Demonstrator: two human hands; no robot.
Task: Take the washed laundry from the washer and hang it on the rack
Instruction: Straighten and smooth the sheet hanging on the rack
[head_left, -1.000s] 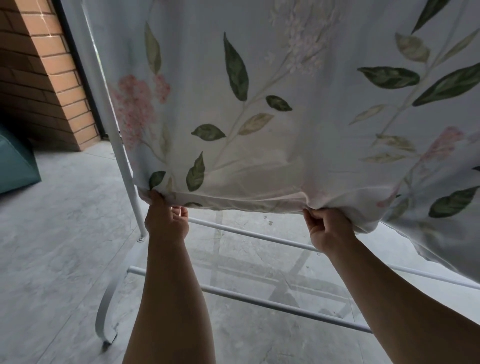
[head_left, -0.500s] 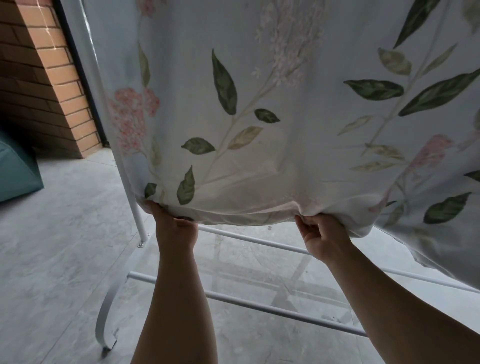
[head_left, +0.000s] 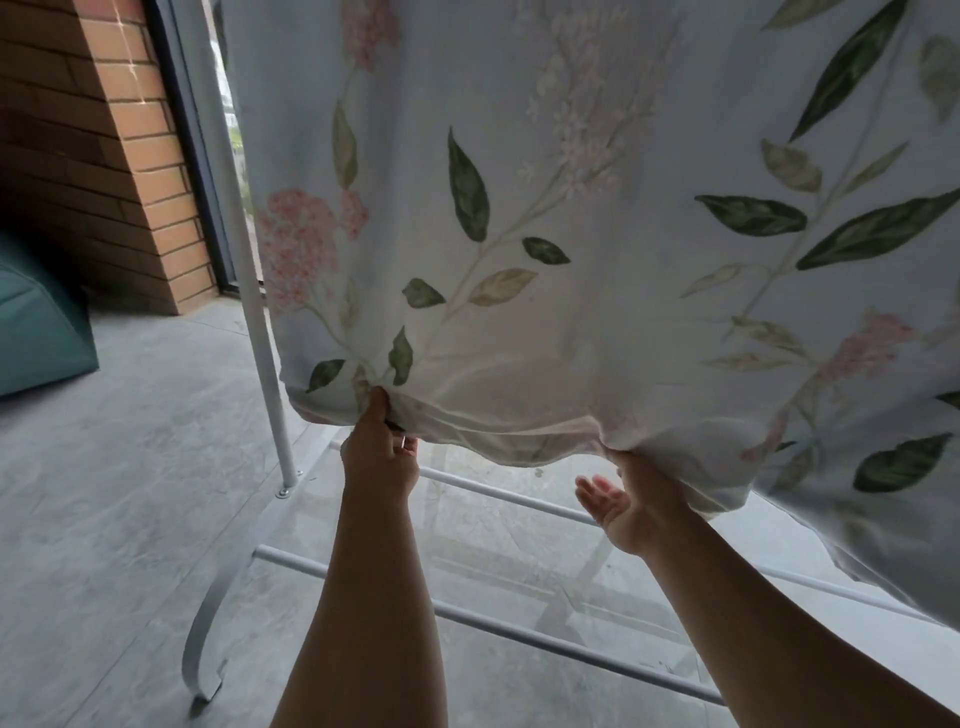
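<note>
A large white sheet (head_left: 597, 260) printed with green leaves and pink flowers hangs over the white metal rack (head_left: 249, 291) and fills the upper view. My left hand (head_left: 382, 457) pinches the sheet's bottom hem near its left corner, beside the rack's upright post. At the hem further right is my right hand (head_left: 631, 501), its palm showing and its thumb spread away from the cloth. Its fingers reach up under the hem and are hidden by the fabric. The washer is out of view.
The rack's lower crossbars (head_left: 519, 636) and curved foot (head_left: 200, 644) stand on the grey floor right below my arms. A brick wall (head_left: 130, 182) and a teal object (head_left: 36, 327) are at the left.
My right hand has loosened from a closed grip on the hem, and its thumb now stands off the cloth. My left hand keeps its pinch. The view has shifted a little to the left.
</note>
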